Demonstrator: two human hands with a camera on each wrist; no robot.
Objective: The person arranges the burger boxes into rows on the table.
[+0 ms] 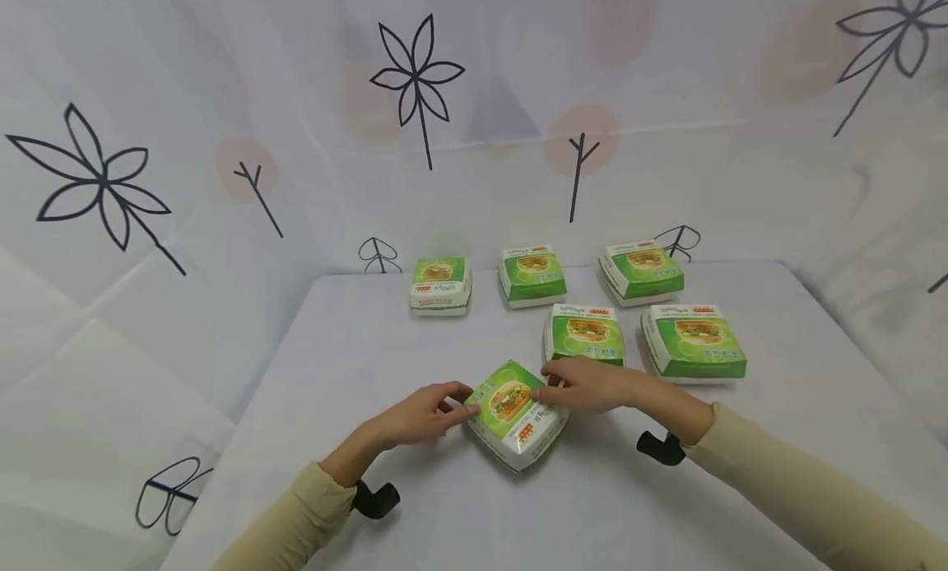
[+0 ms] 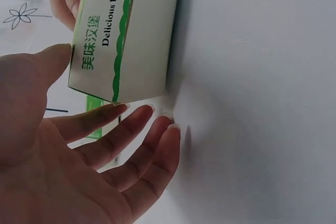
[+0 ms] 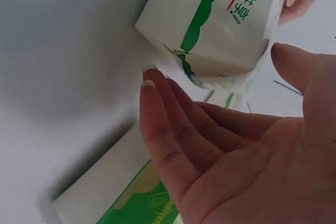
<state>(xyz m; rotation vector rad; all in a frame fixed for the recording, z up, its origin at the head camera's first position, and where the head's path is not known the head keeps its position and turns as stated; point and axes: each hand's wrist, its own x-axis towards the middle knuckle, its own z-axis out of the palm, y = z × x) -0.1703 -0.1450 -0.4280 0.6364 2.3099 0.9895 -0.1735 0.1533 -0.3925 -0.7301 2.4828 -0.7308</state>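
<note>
Now the burger box (image 1: 511, 410) sits cornerwise between left hand (image 1: 424, 413) and right hand (image 1: 592, 384). Fingers loosely extended, neither grips it!

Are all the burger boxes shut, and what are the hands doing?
Front box: lid down, turned cornerwise
Left hand: thumb touching front box
Right hand: thumb at front box's edge
Box behind right hand: shut
Right box: shut
Back left box: shut
Back middle box: shut
Back right box: shut

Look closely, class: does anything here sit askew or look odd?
Yes. The nearest box sits askew, turned cornerwise toward the camera. The far-left box looks reversed, its white strip on the near side, unlike its neighbour.
</note>
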